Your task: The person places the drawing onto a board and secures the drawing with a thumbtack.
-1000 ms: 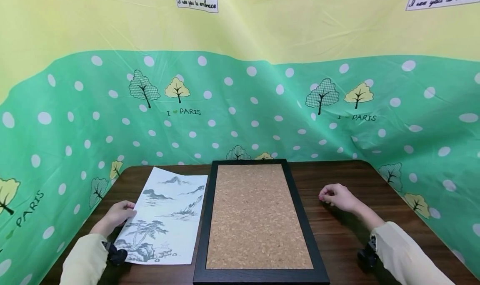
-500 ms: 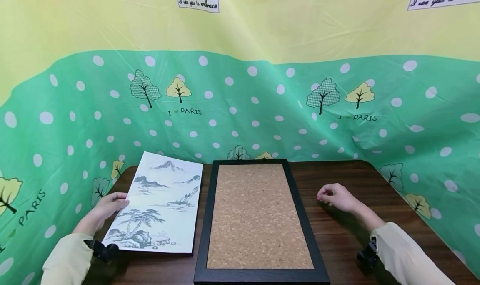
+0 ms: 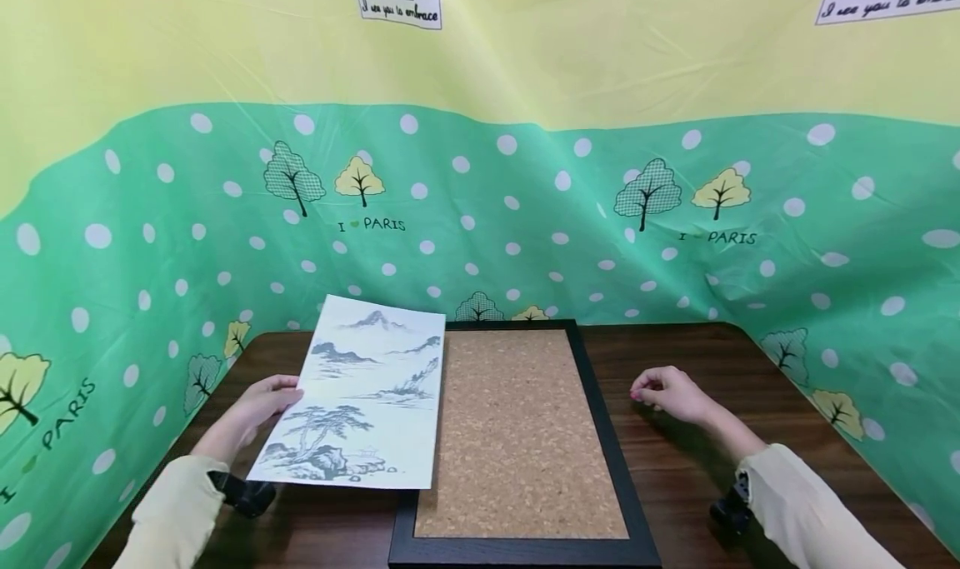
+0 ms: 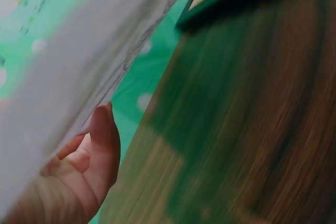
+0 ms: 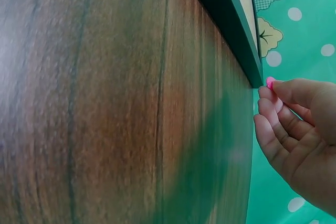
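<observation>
My left hand (image 3: 258,406) pinches the left edge of a white paper sheet (image 3: 348,392) printed with a grey ink landscape of mountains and trees. The sheet is tilted, and its right side overlaps the left frame and part of the cork of a black-framed cork board (image 3: 525,436). In the left wrist view the thumb (image 4: 105,140) lies along the sheet's edge, and the other fingers are partly behind it. To the right of the board, my right hand (image 3: 672,394) holds a small pink pushpin (image 5: 270,82) between thumb and forefinger, above the table.
The dark wood table (image 3: 686,344) carries the cork board at its middle. Behind it hangs a green and yellow curtain (image 3: 510,194) with dots and trees. Black cameras are strapped at both wrists, the left one (image 3: 251,496) close to the sheet's lower left corner.
The left hand has raised the sheet from beside the board, first leftward, then back right until it overlaps the board's left side. The right hand has hardly moved.
</observation>
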Tool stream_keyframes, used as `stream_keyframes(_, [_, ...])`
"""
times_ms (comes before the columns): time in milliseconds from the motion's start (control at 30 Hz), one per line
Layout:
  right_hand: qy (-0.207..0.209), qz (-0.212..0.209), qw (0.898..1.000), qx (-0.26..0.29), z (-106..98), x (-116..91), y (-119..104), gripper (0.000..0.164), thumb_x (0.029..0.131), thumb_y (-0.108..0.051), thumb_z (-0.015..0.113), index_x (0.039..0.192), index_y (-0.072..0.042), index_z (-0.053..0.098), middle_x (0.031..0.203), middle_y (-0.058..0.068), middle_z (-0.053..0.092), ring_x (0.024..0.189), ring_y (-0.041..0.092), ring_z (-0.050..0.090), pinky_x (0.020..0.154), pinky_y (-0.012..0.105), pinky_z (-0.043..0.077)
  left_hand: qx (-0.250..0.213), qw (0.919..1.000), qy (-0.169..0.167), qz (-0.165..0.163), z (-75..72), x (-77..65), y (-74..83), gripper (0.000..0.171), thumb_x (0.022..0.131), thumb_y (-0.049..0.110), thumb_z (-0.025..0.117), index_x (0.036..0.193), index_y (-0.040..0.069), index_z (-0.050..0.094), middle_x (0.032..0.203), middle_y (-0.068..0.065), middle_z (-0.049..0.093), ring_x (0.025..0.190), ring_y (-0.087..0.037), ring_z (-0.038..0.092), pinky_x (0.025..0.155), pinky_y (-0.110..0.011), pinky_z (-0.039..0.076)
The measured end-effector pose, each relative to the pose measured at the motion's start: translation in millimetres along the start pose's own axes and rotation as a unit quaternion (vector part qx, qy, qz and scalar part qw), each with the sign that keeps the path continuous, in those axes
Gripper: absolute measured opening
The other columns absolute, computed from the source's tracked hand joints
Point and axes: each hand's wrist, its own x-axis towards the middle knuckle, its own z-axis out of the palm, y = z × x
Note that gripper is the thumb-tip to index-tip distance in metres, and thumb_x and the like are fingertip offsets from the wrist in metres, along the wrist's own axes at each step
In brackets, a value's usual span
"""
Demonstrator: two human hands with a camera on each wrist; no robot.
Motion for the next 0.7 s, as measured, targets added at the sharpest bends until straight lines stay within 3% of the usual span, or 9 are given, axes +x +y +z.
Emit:
stream_keyframes(233, [-0.001,0.004,1.000,0.010,3.0,2.4,-6.5,0.010,0.088,-0.004,0.056,0.089,0.005,0.062,0.082,0.012,0.062,0.069,0.021,0.052,0.058,0.033,0.049,-0.035,0.9994,-0.005,0.005,48.9,7.3,12.7,0.038,0.090,0.008,0.051,0.122,-0.009,0.040,0.088,-0.006,0.061,0.069,-0.012,0.057,0.061,-0.028,0.048])
stream_keyframes(700, [-0.004,-0.001,1.000,0.009,8.3,6.4,-6.9,0.010,0.088,-0.004,0.056,0.088,0.004,0.063,0.082,0.011,0.062,0.070,0.020,0.053,0.058,0.032,0.049,-0.099,0.9938,0.041,0.030,141.9,2.1,33.6,0.024,0.086,0.000,0.052,0.108,-0.009,0.051,0.086,-0.009,0.061,0.064,-0.009,0.054,0.056,-0.023,0.045])
